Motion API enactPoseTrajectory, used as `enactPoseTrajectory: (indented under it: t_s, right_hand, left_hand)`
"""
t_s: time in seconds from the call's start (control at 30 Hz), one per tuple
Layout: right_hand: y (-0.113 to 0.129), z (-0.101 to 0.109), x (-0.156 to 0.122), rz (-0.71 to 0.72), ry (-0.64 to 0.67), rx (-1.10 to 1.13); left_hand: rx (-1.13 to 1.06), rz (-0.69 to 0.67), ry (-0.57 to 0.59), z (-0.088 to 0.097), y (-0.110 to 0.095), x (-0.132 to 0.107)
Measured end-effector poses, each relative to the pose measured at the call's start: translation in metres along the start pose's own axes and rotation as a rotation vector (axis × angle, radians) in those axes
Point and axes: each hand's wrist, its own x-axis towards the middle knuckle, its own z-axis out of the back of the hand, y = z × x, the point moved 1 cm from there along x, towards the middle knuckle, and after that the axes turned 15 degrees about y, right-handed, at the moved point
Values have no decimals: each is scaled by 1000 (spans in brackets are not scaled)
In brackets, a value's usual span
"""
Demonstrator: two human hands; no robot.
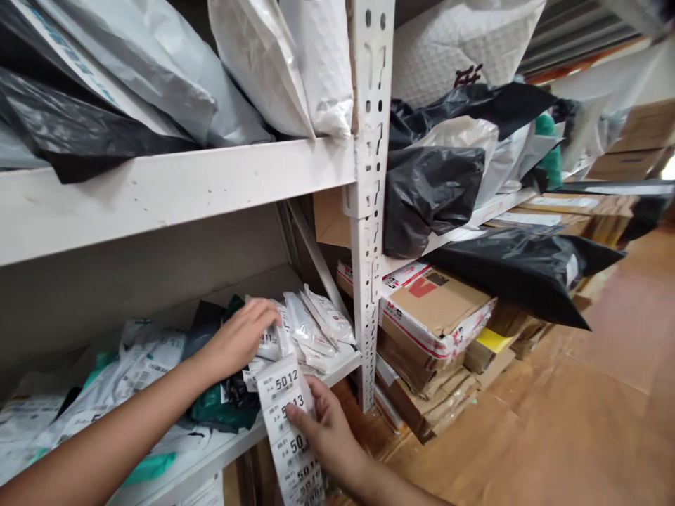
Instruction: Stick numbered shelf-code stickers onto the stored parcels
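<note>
My right hand pinches a strip of white number labels printed 5012, 5013 and on, holding it in front of the lower shelf edge. My left hand reaches onto the lower shelf and rests with curled fingers on upright white mailer bags. A dark green and black bag lies just below that hand. What the left fingers grip, if anything, is hidden behind the hand.
A white metal shelf post stands right of my hands. The upper shelf carries grey, white and black parcel bags. Cardboard boxes and a black bag fill the neighbouring rack. Brown floor spreads to the right.
</note>
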Motion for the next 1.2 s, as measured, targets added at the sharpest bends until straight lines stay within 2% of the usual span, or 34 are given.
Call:
enactPoseTrajectory:
  t_s: [0.07,0.1,0.17,0.27,0.43,0.6,0.8,0.97,1.13,1.2]
  right_hand:
    - [3,4,7,-10,-7,73]
    - [3,5,10,-19,-23,84]
    - [0,3,16,-19,-73,97]
    - [-7,-1,25,15,-141,115]
    - [-10,0,36,-3,-302,57]
    - [-10,6,41,-2,-481,-42]
    - [-14,12,41,-68,-411,-108]
    - [-16,12,43,-65,-448,-115]
    - [-15,11,45,-68,-514,-23]
    - [-13,10,42,-85,-479,32]
  left_hand:
    - [-177,-249,134,2,-5,0]
    - [-257,-299,201,2,-6,1]
    - [-394,-263,284,2,-6,3]
    - [-491,-99,322,0,-7,5]
    - [-241,93,346,1,-26,9]
    - [71,191,345,-5,-47,18]
    - [209,227,365,-15,-55,25]
    - [215,233,358,-17,-50,22]
    - [201,253,371,-18,-48,22]
    - [195,261,370,-19,-48,23]
